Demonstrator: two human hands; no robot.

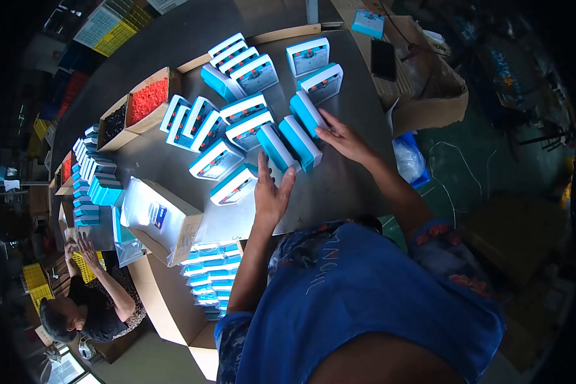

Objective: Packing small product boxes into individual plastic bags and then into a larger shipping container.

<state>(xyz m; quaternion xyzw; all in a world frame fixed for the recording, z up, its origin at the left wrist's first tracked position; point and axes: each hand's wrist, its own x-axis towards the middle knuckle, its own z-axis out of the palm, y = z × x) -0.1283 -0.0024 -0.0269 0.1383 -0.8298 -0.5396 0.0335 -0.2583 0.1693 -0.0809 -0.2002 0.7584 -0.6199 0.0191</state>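
Note:
Several teal-and-white plastic device housings stand on edge on a metal table (326, 192). My left hand (272, 192) touches the near end of one housing (277, 146), with thumb and fingers apart. My right hand (343, 139) has its fingertips against the side of another housing (309, 115). Between these two stands a third housing (300, 141). Farther back, two more housings (308, 56) show printed faces with red parts. To the left stand more of them in loose groups, among them a tilted one (216, 161). Whether either hand grips firmly is hard to see.
Cardboard trays hold red parts (149, 100) and black parts (114, 124). An open box (187, 230) stands at the table's near left edge, above a carton of bagged housings (213, 278). A co-worker (91, 302) sits at left. A black phone (383, 60) lies at right.

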